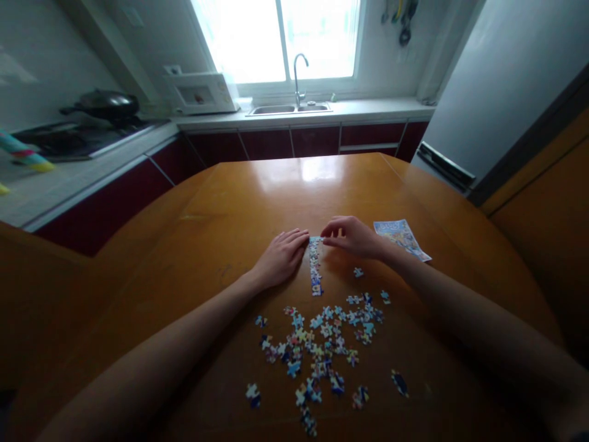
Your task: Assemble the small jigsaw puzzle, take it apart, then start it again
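Note:
A narrow strip of joined jigsaw pieces runs lengthwise on the wooden table in the head view. My left hand lies flat along its left side, fingers stretched out, with the fingertips by the strip's far end. At the far right corner of the strip, my right hand pinches a small puzzle piece between thumb and forefinger; the fingers partly cover it. One loose piece lies just below that hand. Nearer to me spreads a pile of loose jigsaw pieces, several of them scattered around its edges.
A printed picture sheet lies right of my right hand, partly behind the forearm. Beyond the table are a counter with a sink, a microwave and a pan on the stove. A fridge stands at the right.

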A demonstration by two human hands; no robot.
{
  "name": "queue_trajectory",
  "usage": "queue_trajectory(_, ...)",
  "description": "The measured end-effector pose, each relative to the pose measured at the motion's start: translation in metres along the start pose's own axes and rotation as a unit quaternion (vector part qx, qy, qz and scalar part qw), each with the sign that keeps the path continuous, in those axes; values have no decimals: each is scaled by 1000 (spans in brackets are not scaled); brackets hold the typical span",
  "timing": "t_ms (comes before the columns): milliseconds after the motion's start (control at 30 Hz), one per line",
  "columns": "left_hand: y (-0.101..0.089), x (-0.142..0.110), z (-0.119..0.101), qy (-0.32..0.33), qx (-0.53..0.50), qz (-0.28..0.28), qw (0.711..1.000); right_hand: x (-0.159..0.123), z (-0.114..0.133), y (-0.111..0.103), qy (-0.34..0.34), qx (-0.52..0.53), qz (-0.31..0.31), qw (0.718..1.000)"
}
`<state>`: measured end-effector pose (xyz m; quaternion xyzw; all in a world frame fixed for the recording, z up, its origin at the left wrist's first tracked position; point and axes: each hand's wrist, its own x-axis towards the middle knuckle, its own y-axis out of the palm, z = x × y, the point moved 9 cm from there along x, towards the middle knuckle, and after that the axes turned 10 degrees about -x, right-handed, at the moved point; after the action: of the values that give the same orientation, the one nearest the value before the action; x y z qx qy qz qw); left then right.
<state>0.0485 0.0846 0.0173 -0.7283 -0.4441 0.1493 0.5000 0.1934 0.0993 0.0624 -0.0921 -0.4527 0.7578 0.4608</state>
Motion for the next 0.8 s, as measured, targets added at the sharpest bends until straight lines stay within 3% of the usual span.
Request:
queue_trajectory(100,0,0,1,-1,0,0,1000,-23,49,17,-56,-84,144,984)
queue_trajectory(267,1,0,1,-4,-6,5,1000,-57,100,46,-120,-188,249,943)
queue_trajectory(533,0,0,-1,1,-2,-1,1000,-64,96,68,-115,-252,259,925)
queue_trajectory(667,1,0,1,-2,-1,1,1000,-64,99,70,-125,-231,247,933)
queue_trajectory(800,2,1,3,-1,-2,2,1000,-64,96,65,-86,-192,259,943)
